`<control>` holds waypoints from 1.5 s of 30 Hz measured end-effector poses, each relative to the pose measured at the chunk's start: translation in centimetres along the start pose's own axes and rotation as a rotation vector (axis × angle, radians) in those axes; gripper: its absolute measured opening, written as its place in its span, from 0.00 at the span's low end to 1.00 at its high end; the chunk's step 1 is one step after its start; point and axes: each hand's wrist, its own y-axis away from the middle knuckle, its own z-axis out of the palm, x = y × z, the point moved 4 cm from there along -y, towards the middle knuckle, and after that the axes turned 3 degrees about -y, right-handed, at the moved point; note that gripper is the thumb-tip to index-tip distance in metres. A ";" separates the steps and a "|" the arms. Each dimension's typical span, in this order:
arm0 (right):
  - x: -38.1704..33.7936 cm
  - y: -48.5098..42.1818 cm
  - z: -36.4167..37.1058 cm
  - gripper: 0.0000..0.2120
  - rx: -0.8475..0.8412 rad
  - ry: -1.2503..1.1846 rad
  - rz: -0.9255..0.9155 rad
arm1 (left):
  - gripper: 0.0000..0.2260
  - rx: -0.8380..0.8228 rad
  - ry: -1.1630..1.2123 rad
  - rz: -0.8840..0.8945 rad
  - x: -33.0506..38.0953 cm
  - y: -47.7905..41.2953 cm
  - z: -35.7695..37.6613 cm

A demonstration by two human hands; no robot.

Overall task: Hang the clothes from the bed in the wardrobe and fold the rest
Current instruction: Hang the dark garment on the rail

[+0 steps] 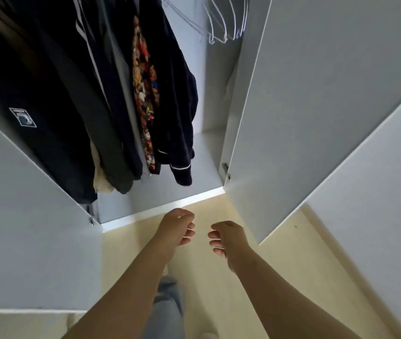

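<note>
Both bare forearms reach forward and slightly inward from the bottom of the view, ending over the pale floor (pixel 280 260) just in front of the open wardrobe (pixel 194 167). The left hand (pixel 176 228) has its fingers loosely curled, fingertips turned toward the right hand (pixel 227 238), which curls the same way back toward it. The two hands are near each other but apart, with a clear gap between the fingertips, and both are empty with nothing gripped.

Inside the wardrobe, the hanging clothes (pixel 77 94) fill the left and middle of the rail space: several dark garments, one with a white patch (pixel 22 117) low on it, a patterned multicolour piece (pixel 144 94) between them, and a dark sleeve with a white-striped cuff (pixel 182 165) at the right end. To the right of the clothes, a few empty white hangers (pixel 223 23) hang at the top. The wardrobe floor beneath is bare white board. The white doors stand open on both sides, the right door (pixel 316 106) swung wide, its hinges (pixel 226 171) showing near the bottom corner. Below the arms, a leg in light blue jeans (pixel 167 307) stands on the floor. The bed is out of view.
</note>
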 end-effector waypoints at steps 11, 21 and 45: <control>16.4 11.8 -6.2 0.05 0.114 -0.195 0.093 | 0.05 -0.141 -0.125 -0.093 -15.0 12.2 1.9; 34.9 25.5 -8.4 0.07 0.280 -0.323 0.240 | 0.06 -0.317 -0.368 -0.159 -28.5 25.5 1.8; 73.4 62.8 -40.2 0.10 0.845 -0.979 0.301 | 0.07 -0.881 -0.922 -0.059 -57.5 68.5 33.0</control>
